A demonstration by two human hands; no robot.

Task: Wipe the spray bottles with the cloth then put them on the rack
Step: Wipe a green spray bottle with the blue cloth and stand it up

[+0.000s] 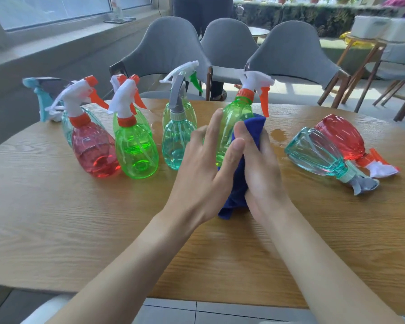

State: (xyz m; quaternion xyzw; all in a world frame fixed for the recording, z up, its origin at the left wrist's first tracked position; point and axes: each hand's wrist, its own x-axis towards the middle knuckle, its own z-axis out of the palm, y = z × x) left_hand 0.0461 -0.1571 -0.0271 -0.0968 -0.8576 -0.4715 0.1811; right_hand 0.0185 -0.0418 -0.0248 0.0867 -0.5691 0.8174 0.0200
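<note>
Green spray bottle (pixel 234 118) | between left hand (pixel 201 164), right hand (pixel 262 169) | cloth (pixel 255 123) under right

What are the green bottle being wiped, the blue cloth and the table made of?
The green bottle: probably clear tinted plastic, glossy; you see through it, and light glints off. The blue cloth: soft matte fabric, perhaps microfibre; it folds and drapes. The table: wood-grain top, satin; solid wood or laminate, cannot tell.
</note>
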